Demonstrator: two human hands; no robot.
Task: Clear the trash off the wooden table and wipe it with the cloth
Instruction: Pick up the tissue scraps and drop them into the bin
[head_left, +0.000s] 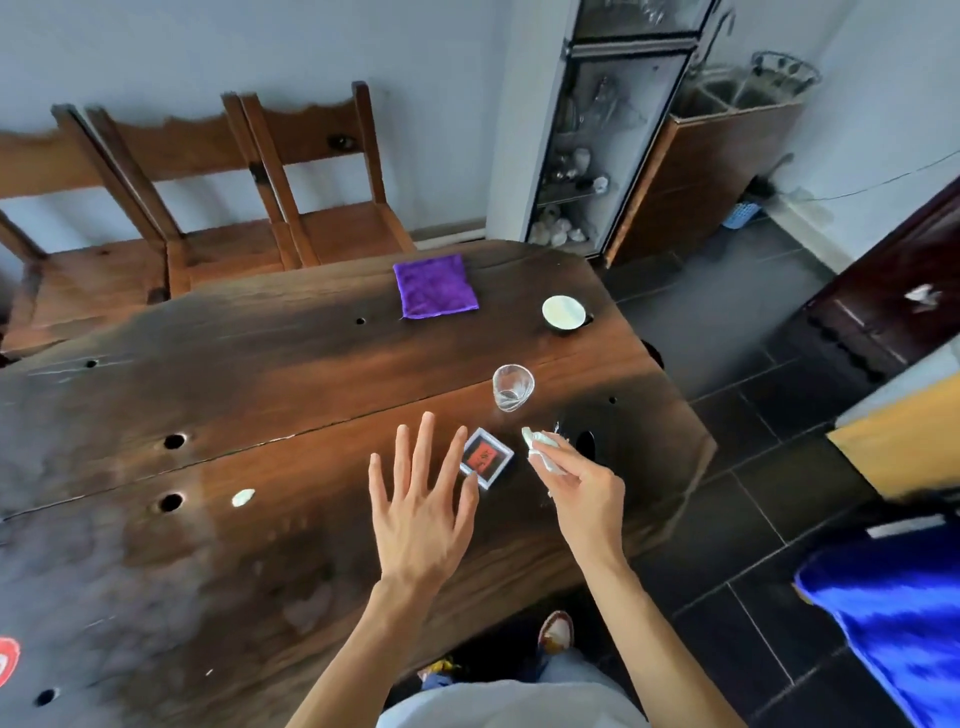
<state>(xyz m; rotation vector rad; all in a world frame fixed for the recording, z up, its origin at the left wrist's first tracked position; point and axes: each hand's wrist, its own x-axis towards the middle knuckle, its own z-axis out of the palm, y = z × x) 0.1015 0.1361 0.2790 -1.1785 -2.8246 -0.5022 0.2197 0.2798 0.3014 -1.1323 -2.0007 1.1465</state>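
Both forearms are reaching forward over the wooden table (270, 374), bare to the elbow. The left hand (422, 512) is hovering palm down above the table's near edge, its fingers straight and spread wide, gripping nothing. The right hand (582, 491) is sitting just to its right, nearer the table's right end, thumb and fingers curling and pinching a crumpled white tissue (540, 448).

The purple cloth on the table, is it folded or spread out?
Folded, it seems: the purple cloth lies as a thick, neat square pad at the far edge of the wooden table, untouched by either hand.
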